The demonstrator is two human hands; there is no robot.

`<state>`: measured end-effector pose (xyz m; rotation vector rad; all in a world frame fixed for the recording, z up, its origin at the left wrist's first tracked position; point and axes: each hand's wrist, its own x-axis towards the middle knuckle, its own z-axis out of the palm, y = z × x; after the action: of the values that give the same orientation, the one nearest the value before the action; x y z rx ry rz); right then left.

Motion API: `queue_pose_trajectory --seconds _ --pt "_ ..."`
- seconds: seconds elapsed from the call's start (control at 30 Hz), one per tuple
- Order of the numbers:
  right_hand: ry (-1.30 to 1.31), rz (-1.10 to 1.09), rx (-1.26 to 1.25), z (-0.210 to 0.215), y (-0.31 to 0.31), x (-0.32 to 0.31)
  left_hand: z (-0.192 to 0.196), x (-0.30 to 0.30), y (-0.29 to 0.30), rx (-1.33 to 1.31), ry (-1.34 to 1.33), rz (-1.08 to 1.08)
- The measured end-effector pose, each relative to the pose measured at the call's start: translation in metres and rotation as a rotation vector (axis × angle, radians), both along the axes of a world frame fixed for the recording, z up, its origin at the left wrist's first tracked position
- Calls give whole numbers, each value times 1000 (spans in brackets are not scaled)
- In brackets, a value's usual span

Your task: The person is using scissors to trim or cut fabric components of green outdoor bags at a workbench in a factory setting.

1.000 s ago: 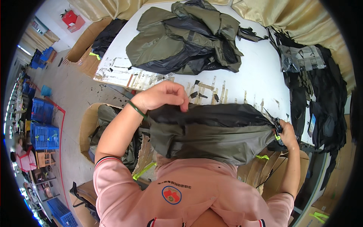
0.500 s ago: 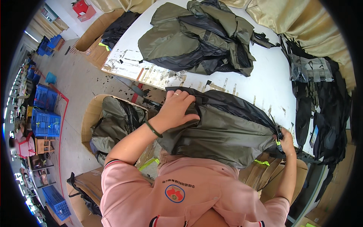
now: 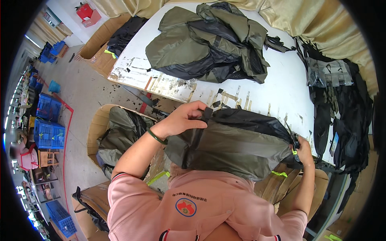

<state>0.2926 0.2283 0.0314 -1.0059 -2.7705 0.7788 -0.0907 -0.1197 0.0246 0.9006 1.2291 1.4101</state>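
A thin olive-green and black coated-fabric piece (image 3: 237, 148) stretches across my lap, between my two hands. My left hand (image 3: 181, 119) is closed on its left end, thumb and fingers pinching a black edge strip. At the right end, my right hand (image 3: 305, 151) grips the gathered corner. A small dark part with a bright yellow-green bit (image 3: 295, 152) shows beside its fingers; I cannot make out whether it is a fitting or a tool. The fingertips of the right hand are partly hidden. The fabric's far black edge lies against the table's near edge.
On the white table (image 3: 281, 94) lies a heap of similar olive and black fabric (image 3: 209, 44). Black straps and bags (image 3: 341, 116) hang at the right. Cardboard boxes (image 3: 94, 120) with fabric stand at the left. Blue crates (image 3: 49, 132) line the floor further left.
My left hand has turned and drawn slightly back from the table, now pinching a black strip at the fabric's end. The fabric's left part lies flatter. My right hand stays nearly in place.
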Motion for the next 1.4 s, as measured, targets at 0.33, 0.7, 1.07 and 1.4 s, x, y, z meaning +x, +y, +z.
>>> queue_pose_trajectory --seconds 0.33,0.7,1.07,1.4 --pt "-2 425 275 71 -112 -126 -2 17 -18 28 -156 183" --pt "-107 507 262 85 -155 -182 -4 24 -24 200 47 236" --pt "-84 509 215 75 -169 -176 1 16 -24 116 85 71" --pt "2 506 252 74 -180 -176 -10 19 -22 84 -18 91"
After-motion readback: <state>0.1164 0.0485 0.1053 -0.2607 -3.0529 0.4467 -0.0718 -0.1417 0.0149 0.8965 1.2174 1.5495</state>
